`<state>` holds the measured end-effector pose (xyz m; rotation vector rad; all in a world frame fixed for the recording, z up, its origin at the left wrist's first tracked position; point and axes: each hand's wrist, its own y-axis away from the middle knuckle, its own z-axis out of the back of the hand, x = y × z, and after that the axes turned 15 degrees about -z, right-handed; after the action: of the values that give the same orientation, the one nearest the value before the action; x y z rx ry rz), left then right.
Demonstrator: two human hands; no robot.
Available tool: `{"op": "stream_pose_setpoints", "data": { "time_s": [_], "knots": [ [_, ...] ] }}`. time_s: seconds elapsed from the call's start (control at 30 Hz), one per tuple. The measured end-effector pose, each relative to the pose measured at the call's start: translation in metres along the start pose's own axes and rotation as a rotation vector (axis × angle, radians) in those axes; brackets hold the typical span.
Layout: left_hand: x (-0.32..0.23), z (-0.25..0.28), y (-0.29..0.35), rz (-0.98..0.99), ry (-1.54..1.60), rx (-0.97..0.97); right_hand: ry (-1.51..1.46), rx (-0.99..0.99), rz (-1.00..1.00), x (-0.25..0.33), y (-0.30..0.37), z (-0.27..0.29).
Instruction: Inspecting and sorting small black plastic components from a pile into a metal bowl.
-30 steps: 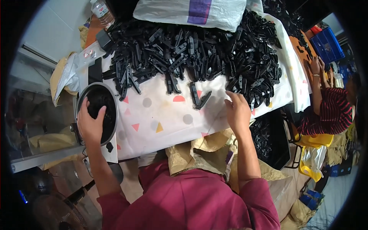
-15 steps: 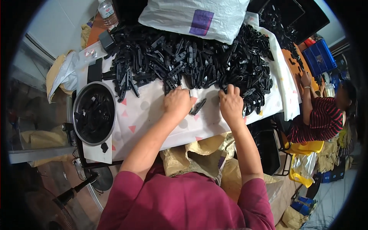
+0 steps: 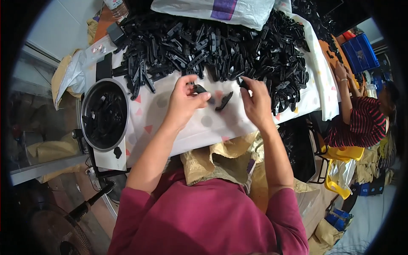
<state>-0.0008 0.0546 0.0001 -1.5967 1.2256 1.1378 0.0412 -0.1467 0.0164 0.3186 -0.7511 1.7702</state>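
Observation:
My left hand (image 3: 183,102) is raised over the light patterned tablecloth (image 3: 163,127), thumb and fingers closed on a small black plastic part (image 3: 199,89). To its right, my right hand (image 3: 257,100) pinches another black plastic part (image 3: 243,83) at the near edge of the pile. Between the hands, a slim loose black part (image 3: 225,101) lies on the cloth, touched by neither. Beyond both hands spreads a broad heap of black plastic parts (image 3: 178,53), mostly long and narrow. My fingers partly cover both held pieces, so their full shape is hidden.
A metal bowl (image 3: 128,114) with black parts stands at the left table edge. At the back lies a white woven sack (image 3: 182,7). A bottle (image 3: 117,8) is at the far left. On the right, a person in a striped top (image 3: 361,119) works beside a blue crate (image 3: 360,53).
Both hands have lifted from the cloth, each now with a black part in its fingers. My left hand has drawn slightly left. The view has shifted, so the pile sits higher.

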Motion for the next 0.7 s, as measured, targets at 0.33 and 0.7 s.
{"op": "stream_pose_setpoints", "data": {
  "time_s": [0.33, 0.7],
  "knots": [
    [-0.024, -0.006, 0.027, -0.228, 0.224, 0.177, -0.72, 0.017, -0.159, 0.065, 0.047, -0.006],
    [-0.036, -0.009, 0.027, -0.695, 0.001, 0.284, -0.457, -0.111, 0.011, 0.074, 0.048, 0.004]
  ]
}}
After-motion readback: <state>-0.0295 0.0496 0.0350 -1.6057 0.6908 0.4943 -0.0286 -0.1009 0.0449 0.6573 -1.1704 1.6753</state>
